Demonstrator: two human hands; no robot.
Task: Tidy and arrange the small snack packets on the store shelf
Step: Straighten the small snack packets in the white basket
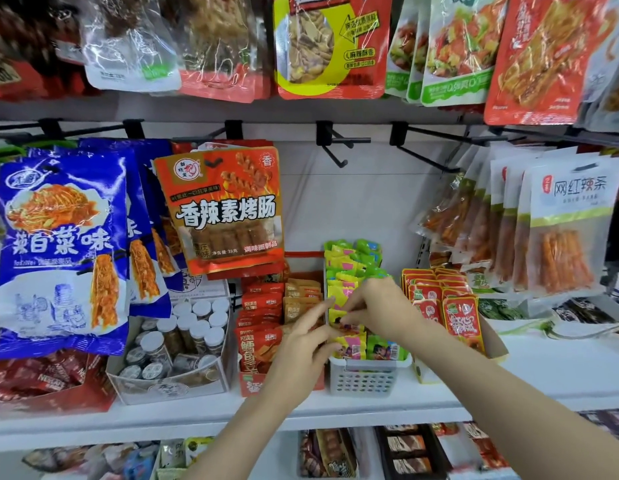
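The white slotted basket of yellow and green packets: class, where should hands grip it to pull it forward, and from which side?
Grip the white basket by its front rim, from the front. Boxes crowd both sides, and packets fill the top.

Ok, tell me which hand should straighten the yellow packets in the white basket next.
Right. The right hand already sits over the yellow packets in the white basket, fingertips pinching one. The left hand hovers at the basket's left edge, over the brown packets.

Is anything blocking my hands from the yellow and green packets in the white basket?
Nothing visible does. The right hand and left hand are already at the yellow and green packets in the white basket.
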